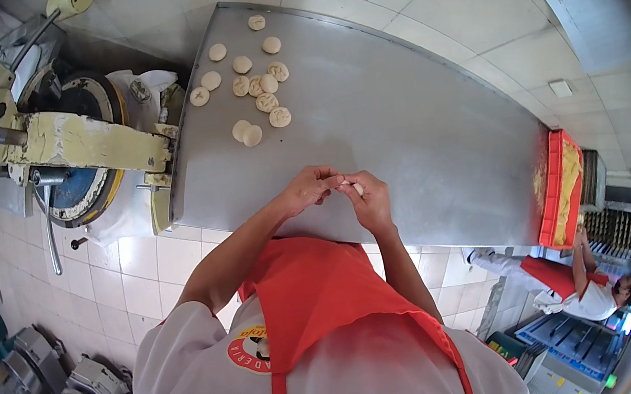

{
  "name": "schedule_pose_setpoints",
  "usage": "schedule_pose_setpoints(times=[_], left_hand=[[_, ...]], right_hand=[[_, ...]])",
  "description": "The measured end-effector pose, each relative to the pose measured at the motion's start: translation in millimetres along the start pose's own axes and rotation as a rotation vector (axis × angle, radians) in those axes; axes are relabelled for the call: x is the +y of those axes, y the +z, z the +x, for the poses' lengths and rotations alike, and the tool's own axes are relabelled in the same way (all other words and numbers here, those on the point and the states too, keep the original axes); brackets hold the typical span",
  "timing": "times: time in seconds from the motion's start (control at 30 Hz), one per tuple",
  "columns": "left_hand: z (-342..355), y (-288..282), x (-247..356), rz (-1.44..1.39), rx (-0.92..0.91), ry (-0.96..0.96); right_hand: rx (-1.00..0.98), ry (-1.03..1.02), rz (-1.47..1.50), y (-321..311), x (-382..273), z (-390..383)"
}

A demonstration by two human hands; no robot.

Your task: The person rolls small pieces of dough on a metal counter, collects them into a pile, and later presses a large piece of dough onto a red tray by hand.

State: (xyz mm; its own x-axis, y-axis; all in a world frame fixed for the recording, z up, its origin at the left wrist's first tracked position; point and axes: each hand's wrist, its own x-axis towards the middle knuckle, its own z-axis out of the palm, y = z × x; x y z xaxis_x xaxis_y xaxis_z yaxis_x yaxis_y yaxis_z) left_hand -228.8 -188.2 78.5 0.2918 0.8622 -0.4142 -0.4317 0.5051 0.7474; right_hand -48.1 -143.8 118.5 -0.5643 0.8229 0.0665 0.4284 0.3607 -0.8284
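Observation:
My left hand (312, 189) and my right hand (368, 198) meet over the near edge of the steel table (408, 157), fingers closed on a small pale piece of dough (351, 185), partly hidden by them. On the table's far left part lie several small round dough pieces (242, 64), some smooth, others creased or marked on top, a few touching or overlapping.
A cream-painted machine (84, 143) adjoins the table's left end. A red crate (549, 201) of yellowish contents sits at the right end, beside a co-worker (585, 286) in a red apron. Metal equipment (90, 389) stands at lower left on the tiled floor.

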Motion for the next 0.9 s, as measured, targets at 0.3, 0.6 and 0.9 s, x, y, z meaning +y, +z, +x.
schedule_pose_setpoints(times=[0.3,0.6,0.9], left_hand=[[-42.9,-58.6,40.2,-0.159,-0.200,-0.007],[-71.4,-96.8,46.9,-0.056,0.456,0.023],[-39.9,-167.9,62.4,-0.413,0.662,0.056]], right_hand=[[0.010,0.019,-0.091,51.3,52.1,115.4],[-0.023,-0.143,-0.309,141.3,31.3,435.7],[-0.383,-0.078,-0.201,162.9,4.4,382.8]])
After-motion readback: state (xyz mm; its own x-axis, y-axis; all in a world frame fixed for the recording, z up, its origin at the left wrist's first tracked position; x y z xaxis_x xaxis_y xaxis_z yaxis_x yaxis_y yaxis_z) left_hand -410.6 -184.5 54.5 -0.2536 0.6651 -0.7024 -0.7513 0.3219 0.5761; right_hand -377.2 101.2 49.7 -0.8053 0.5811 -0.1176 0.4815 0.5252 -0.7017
